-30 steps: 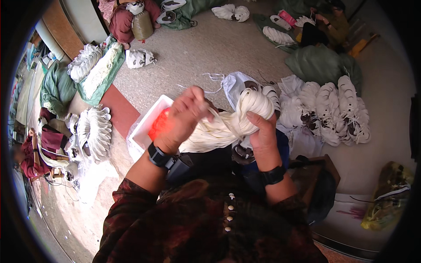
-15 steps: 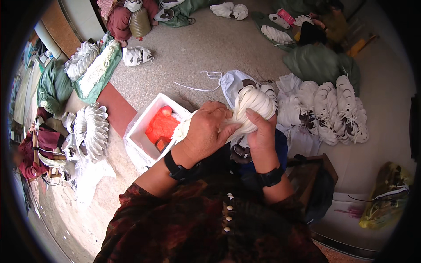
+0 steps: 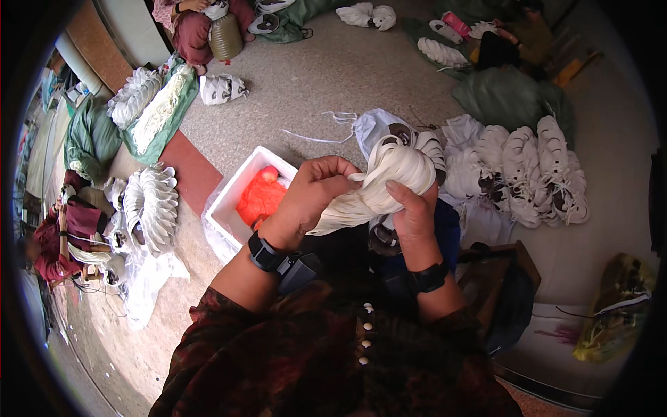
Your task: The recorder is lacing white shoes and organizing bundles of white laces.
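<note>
A thick looped hank of cream-white strips (image 3: 397,172) is held up in front of me, its loose tail hanging down to the left. My right hand (image 3: 417,214) is closed round the rounded end, with the thumb pressed on top. At the hank's left side, my left hand (image 3: 309,189) pinches at its strands, fingers drawn together; the fingertips are partly hidden. Below the left forearm and beyond it stands a white foam box (image 3: 224,199) with bright orange-red material (image 3: 260,197) inside. Just behind the hank lies a white bag (image 3: 373,131) with a drawstring.
Rows of white strappy bundles (image 3: 517,177) lie to the right, beside a green sack (image 3: 511,103). More white bundles (image 3: 151,205) are at the left. Other people (image 3: 191,35) sit around the floor. A brown box (image 3: 517,267) and a yellow bag (image 3: 611,313) stand at the lower right.
My left hand has shifted left and up from the middle of the hank and now pinches at its edge. The hank's tail hangs lower and spreads out. The right hand keeps its hold.
</note>
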Demonstrator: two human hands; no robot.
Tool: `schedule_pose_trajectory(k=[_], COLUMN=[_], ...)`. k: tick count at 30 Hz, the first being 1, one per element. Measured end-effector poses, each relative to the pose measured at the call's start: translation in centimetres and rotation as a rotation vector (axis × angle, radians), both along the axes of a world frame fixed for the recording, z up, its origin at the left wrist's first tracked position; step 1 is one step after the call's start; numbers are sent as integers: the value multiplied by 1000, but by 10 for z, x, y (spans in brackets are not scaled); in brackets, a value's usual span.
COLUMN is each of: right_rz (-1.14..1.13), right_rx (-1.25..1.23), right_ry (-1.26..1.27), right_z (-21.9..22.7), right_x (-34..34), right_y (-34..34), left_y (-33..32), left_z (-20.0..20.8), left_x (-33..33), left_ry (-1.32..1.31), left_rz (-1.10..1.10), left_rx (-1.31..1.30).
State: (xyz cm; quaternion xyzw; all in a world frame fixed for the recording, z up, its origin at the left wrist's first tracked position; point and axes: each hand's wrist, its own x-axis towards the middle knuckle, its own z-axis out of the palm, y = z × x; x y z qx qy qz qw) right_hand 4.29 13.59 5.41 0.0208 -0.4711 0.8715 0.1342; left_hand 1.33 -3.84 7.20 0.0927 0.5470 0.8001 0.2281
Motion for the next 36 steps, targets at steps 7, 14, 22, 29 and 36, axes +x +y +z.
schedule_pose_trajectory(k=[7,14,22,29,36], right_rz=[26,-144,-150,292,280], right_rx=[-5,429,1198,463,805], right_ry=[2,39,333,83,72], right_z=[0,14,-7,-17,-24], right_x=[2,7,9,14,8], right_y=[-1,-24,-35,-19,-13], left_y=[-26,-12,9,-10,-23], left_z=[-8,7,-13,-22,-42], left_x=[-24,-2,22,11,0], left_ry=[50,718,544,275,-61], left_rz=[76,228,48,11,-27], left_rx=[48,-418,-428,-164,231])
